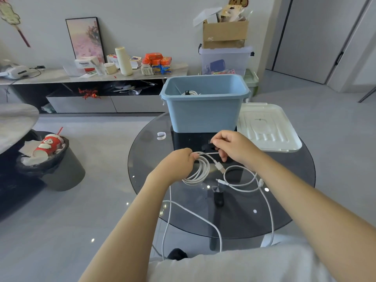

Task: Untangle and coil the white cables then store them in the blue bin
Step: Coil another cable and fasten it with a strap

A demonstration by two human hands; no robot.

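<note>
A round dark glass tabletop fills the middle of the view. At its far side stands the blue bin, upright, its open top facing up and its long side turned toward the person. Inside it, near the bottom, lies a coiled white cable with a dark tie. Just right of the bin, a white lid lies flat on the tabletop.

Off the tabletop to the left, a dark trash can stands on the floor, holding crumpled paper and a red and white paper cup tipped on its side with a red straw.

In front of the bin, the left hand has its grip closed around a coil of white cable; the loops hang down from the fingers toward the person, touching the glass. The right hand pinches a straight run of the same cable that leaves the coil's top and runs left to right, and it also holds a small dark strap. A white plug on this cable points down and to the right.

A loose white cable curls in an open loop on the glass right of the coil, its ends trailing over the near edge toward the person's lap. A small white loop lies on the glass left of the bin.
</note>
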